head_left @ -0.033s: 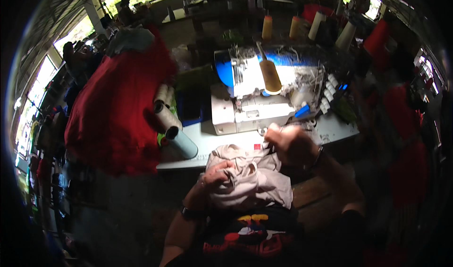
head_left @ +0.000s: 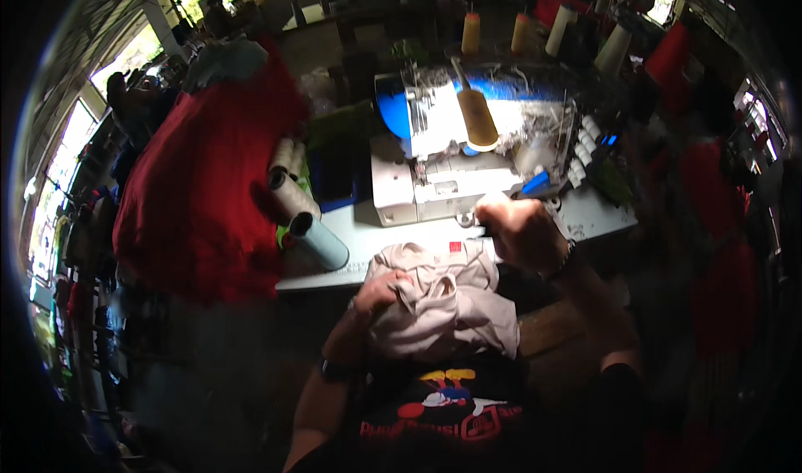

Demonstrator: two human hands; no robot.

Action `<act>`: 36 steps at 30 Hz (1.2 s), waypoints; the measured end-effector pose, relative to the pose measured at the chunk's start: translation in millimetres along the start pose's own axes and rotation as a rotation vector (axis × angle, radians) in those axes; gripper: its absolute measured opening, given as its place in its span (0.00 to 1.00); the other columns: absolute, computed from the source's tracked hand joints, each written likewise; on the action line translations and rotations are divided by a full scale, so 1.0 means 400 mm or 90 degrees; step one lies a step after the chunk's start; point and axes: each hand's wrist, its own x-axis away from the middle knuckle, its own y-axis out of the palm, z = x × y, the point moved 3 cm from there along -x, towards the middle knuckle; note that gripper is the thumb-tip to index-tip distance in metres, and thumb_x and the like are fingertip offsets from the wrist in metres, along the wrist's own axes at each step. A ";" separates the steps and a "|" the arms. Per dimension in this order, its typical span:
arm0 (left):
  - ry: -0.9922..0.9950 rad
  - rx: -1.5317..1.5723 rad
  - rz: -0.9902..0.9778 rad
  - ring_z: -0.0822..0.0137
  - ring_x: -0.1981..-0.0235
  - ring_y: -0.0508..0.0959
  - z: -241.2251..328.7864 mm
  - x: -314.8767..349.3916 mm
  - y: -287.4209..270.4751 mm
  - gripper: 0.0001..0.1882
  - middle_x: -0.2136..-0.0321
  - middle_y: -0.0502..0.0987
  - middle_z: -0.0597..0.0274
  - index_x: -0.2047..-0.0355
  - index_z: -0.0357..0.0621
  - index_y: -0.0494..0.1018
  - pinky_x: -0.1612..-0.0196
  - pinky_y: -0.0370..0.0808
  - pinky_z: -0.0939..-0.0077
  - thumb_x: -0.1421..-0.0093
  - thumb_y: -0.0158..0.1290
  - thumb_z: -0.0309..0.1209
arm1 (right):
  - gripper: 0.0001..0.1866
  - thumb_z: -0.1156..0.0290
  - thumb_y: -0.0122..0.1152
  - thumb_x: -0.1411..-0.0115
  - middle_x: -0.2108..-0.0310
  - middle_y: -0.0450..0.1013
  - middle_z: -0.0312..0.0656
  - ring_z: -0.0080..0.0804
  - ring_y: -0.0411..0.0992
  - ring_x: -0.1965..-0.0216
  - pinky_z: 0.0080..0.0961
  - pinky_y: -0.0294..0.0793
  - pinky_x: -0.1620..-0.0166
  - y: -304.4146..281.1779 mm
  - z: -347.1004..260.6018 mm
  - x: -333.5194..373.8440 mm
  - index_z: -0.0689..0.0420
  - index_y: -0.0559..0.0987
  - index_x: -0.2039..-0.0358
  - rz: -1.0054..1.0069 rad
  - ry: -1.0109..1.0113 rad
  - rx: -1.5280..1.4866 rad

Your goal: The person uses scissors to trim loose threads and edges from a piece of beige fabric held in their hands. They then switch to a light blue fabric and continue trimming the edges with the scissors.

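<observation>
A pale pinkish-beige garment (head_left: 443, 327) lies bunched over my lap and the near table edge, with a small red label (head_left: 454, 246) on its upper part. My left hand (head_left: 380, 293) is closed on a fold at the garment's left side. Above the garment's upper right corner, my right hand (head_left: 522, 232) is closed, fingertips together; a small dark shape shows at them, too unclear to name. Just beyond that hand stands a white sewing machine (head_left: 397, 185), its top brightly lit.
At the left, a large red cloth heap (head_left: 200, 197) borders the white table (head_left: 363, 256). A light-blue thread cone (head_left: 324, 243) lies tilted beside it. A yellowish paddle-shaped piece (head_left: 478, 120) hangs over the machine. Small white spools (head_left: 583, 151) line its right side.
My right hand has moved slightly away from me, toward the machine. My left hand keeps its hold on the garment. The whole view has shifted a little.
</observation>
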 end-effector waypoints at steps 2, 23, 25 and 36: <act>0.239 -0.148 0.044 0.71 0.62 0.74 0.032 -0.021 0.009 0.17 0.64 0.75 0.60 0.57 0.36 0.69 0.56 0.70 0.78 0.46 0.42 0.29 | 0.03 0.74 0.52 0.41 0.77 0.71 0.48 0.44 0.71 0.79 0.31 0.70 0.77 0.041 0.030 0.019 0.59 0.73 0.69 0.141 0.124 -0.174; 0.243 -0.036 0.450 0.82 0.73 0.63 -0.085 -0.119 -0.128 0.11 0.76 0.66 0.74 0.75 0.45 0.67 0.68 0.62 0.86 0.37 0.50 0.34 | 0.08 0.69 0.59 0.41 0.80 0.69 0.27 0.11 0.63 0.77 0.13 0.62 0.73 0.299 0.002 0.121 0.61 0.77 0.72 0.069 0.534 -0.765; 0.157 0.163 0.447 0.81 0.70 0.66 -0.093 -0.142 -0.084 0.10 0.74 0.69 0.73 0.74 0.46 0.68 0.64 0.65 0.84 0.37 0.50 0.35 | 0.08 0.68 0.60 0.41 0.84 0.64 0.23 0.09 0.58 0.82 0.13 0.53 0.80 0.326 0.009 0.127 0.57 0.77 0.74 0.078 0.627 -0.841; 0.102 0.275 0.432 0.72 0.67 0.76 -0.150 -0.166 -0.068 0.09 0.67 0.76 0.62 0.63 0.39 0.73 0.62 0.74 0.79 0.44 0.58 0.25 | 0.21 0.67 0.61 0.45 0.60 0.72 0.53 0.41 0.72 0.63 0.28 0.70 0.57 0.278 -0.048 0.065 0.65 0.73 0.53 0.221 0.434 -0.358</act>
